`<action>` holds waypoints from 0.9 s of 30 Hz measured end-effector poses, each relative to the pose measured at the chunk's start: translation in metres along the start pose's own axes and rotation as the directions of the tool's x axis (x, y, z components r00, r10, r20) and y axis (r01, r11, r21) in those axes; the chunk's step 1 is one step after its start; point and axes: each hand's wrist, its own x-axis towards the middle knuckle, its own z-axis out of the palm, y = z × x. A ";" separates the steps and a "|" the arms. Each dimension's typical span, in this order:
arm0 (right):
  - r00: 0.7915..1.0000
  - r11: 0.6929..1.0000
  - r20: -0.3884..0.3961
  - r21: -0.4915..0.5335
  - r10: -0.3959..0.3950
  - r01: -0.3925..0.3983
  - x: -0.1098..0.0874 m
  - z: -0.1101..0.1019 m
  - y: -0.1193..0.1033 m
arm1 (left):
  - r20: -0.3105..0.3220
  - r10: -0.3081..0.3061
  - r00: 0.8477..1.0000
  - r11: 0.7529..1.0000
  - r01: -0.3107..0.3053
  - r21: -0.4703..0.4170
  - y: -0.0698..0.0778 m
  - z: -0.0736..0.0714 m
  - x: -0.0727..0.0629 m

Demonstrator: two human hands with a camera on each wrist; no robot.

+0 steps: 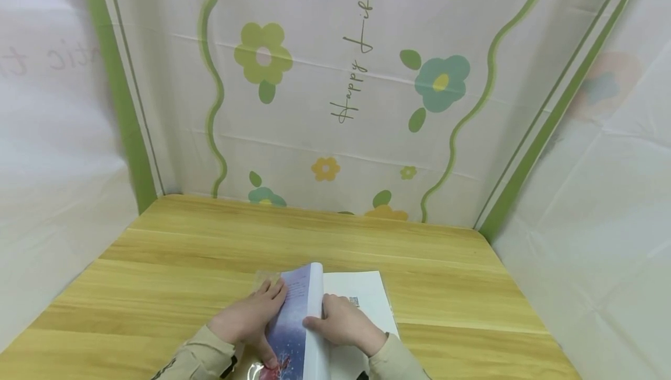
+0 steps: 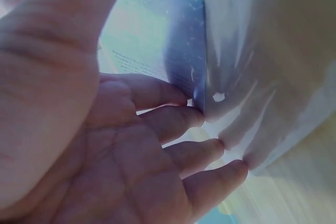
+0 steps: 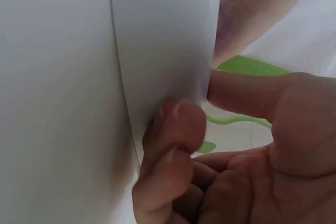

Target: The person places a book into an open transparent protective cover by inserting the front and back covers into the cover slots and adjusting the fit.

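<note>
A picture book (image 1: 293,316) with a blue-purple snowy page lies opened on the table. My left hand (image 1: 249,319) presses on that page's left side, fingers stretched and thumb apart. In the left wrist view its fingertips meet the page edge, where a clear plastic sheet (image 2: 268,40) sticks out beyond the book. My right hand (image 1: 346,322) pinches the raised, curved white leaf (image 1: 316,304), thumb on the near face and curled fingers (image 3: 184,124) behind. A flat white sheet (image 1: 367,284) with a small printed code lies to the right, partly hidden by that hand.
The wooden table (image 1: 173,263) stretches out around the book. A white curtain (image 1: 314,129) printed with flowers hangs behind the table's far edge. Similar white cloth panels (image 1: 603,222) close in the left and right sides.
</note>
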 end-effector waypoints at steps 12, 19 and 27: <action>0.986 0.994 0.163 0.106 0.020 -0.038 0.008 -0.011 0.007 | 0.002 -0.010 1.000 1.000 0.010 -0.012 -0.002 0.000 -0.002; 0.989 0.996 0.147 0.084 0.012 -0.025 0.009 -0.010 0.009 | -0.011 0.002 1.000 1.000 -0.002 -0.004 -0.002 0.000 -0.002; 0.994 0.999 0.107 0.029 0.023 -0.026 0.007 -0.007 0.005 | -0.014 -0.007 1.000 1.000 0.007 0.017 0.001 -0.001 -0.003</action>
